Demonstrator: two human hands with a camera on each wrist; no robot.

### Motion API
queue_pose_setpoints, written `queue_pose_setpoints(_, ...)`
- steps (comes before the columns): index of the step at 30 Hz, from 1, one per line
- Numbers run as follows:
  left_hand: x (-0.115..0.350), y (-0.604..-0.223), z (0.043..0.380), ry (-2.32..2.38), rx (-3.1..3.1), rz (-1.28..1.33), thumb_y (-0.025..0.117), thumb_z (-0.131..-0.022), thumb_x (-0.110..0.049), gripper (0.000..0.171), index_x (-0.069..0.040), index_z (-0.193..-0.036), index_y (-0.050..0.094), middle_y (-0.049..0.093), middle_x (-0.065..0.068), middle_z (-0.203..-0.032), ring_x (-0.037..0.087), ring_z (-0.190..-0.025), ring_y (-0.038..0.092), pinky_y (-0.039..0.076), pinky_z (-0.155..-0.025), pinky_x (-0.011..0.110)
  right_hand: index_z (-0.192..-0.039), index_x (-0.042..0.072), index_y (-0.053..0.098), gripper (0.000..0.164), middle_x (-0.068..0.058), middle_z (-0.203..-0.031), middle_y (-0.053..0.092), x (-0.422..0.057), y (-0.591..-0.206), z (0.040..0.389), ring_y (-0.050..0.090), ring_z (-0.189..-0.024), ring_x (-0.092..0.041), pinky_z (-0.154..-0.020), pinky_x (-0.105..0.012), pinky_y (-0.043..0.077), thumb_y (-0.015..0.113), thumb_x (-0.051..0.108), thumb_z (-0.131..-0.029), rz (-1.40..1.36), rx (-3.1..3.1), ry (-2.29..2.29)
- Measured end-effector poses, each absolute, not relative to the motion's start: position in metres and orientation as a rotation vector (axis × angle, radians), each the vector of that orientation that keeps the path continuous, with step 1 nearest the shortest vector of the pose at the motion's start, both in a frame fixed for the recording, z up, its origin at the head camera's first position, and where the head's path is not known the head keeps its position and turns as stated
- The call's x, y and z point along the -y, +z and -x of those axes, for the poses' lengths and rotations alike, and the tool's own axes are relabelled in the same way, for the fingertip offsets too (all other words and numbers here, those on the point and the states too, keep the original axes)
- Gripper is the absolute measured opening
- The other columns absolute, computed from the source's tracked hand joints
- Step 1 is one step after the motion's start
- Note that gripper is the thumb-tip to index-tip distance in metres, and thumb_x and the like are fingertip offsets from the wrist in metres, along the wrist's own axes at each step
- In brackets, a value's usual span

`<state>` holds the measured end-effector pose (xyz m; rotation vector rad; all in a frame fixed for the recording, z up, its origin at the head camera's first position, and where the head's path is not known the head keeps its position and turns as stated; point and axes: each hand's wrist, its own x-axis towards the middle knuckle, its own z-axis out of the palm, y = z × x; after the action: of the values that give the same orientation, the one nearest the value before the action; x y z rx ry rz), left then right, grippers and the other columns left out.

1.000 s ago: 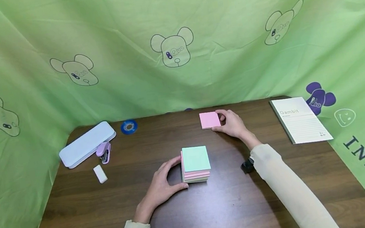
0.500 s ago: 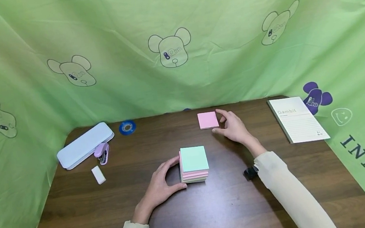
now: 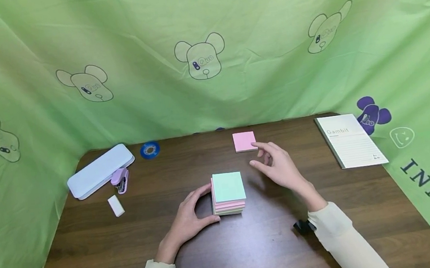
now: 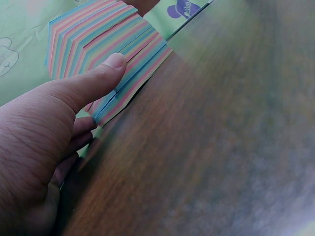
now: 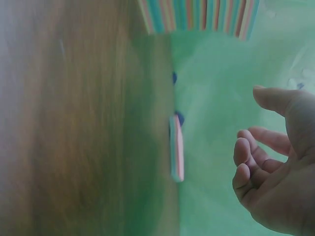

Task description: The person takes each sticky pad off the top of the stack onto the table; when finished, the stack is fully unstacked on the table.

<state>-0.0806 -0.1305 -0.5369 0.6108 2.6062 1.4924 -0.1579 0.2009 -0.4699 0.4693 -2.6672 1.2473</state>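
Note:
A tall stack of sticky notes [image 3: 228, 187], mint green on top with pink, green and yellow layers under it, stands mid-table. My left hand [image 3: 187, 219] holds it from the left, thumb at the near side and fingers at the far left. In the left wrist view the thumb lies against the striped side of the stack [image 4: 113, 44], with fingertips at its lower corner. My right hand [image 3: 282, 168] hovers between the stack and a small pink pad of sticky notes [image 3: 242, 141], holding nothing, fingers loosely bent. The right wrist view shows the thin pad [image 5: 177, 152] ahead of that hand.
At the back left lie a pale blue pencil case [image 3: 101, 170], a purple stapler [image 3: 121, 180], a white eraser [image 3: 116, 206] and a blue tape roll [image 3: 149, 150]. A notebook [image 3: 350, 141] lies at the right. Green cloth [image 3: 154, 105] hangs behind the table.
My right hand has let go of the pink pad and drawn back toward me, up off the table. The left hand stays on the stack. The view has shifted slightly.

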Motion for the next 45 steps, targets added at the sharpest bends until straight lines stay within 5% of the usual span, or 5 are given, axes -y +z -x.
queue_pose_setpoints(11,0.130,-0.536,0.080,1.496,-2.607,-0.599,0.100,-0.086,-0.033,0.093,-0.029,-0.165,0.052,0.059,-0.008,-0.161,0.026,-0.156,0.048,0.038,-0.127,0.060,-0.142,0.007,0.073,0.045,0.002,-0.096,0.065,-0.181,-0.467,0.121,0.054,-0.076,-0.009,-0.067,-0.024,0.046,0.085,0.013,-0.098,-0.702,2.605,1.374)
queue_pose_setpoints(24,0.130,-0.538,0.081,1.491,-2.621,-0.631,0.099,-0.086,-0.034,0.092,-0.030,-0.165,0.052,0.060,-0.008,-0.161,0.027,-0.155,0.049,0.039,-0.126,0.061,-0.152,0.005,0.067,0.087,0.007,-0.095,0.056,-0.164,-0.461,0.109,0.047,-0.077,-0.008,-0.068,-0.025,0.041,0.102,0.037,-0.078,-0.812,2.788,1.232)
queue_pose_setpoints(32,0.130,-0.537,0.081,1.498,-2.623,-0.630,0.100,-0.086,-0.032,0.092,-0.029,-0.165,0.052,0.060,-0.008,-0.161,0.026,-0.155,0.050,0.040,-0.125,0.061,-0.141,0.002,0.070,0.079,0.006,-0.094,0.058,-0.159,-0.460,0.112,0.049,-0.078,-0.008,-0.069,-0.025,0.043,0.105,0.029,-0.076,-0.818,2.773,1.251)
queue_pose_setpoints(39,0.130,-0.538,0.082,1.504,-2.633,-0.647,0.100,-0.085,-0.030,0.092,-0.030,-0.164,0.053,0.061,-0.009,-0.159,0.023,-0.153,0.052,0.042,-0.124,0.058,-0.148,-0.002,0.067,0.088,0.006,-0.093,0.059,-0.157,-0.456,0.111,0.049,-0.079,-0.008,-0.071,-0.026,0.043,0.105,0.030,-0.075,-0.798,2.813,1.222)
queue_pose_setpoints(45,0.130,-0.538,0.082,1.503,-2.639,-0.649,0.101,-0.084,-0.030,0.092,-0.029,-0.163,0.054,0.063,-0.008,-0.158,0.023,-0.152,0.053,0.042,-0.124,0.058,-0.138,0.004,0.071,0.076,0.005,-0.091,0.058,-0.156,-0.459,0.113,0.050,-0.077,-0.011,-0.068,-0.024,0.042,0.106,0.026,-0.074,-0.817,2.769,1.318)
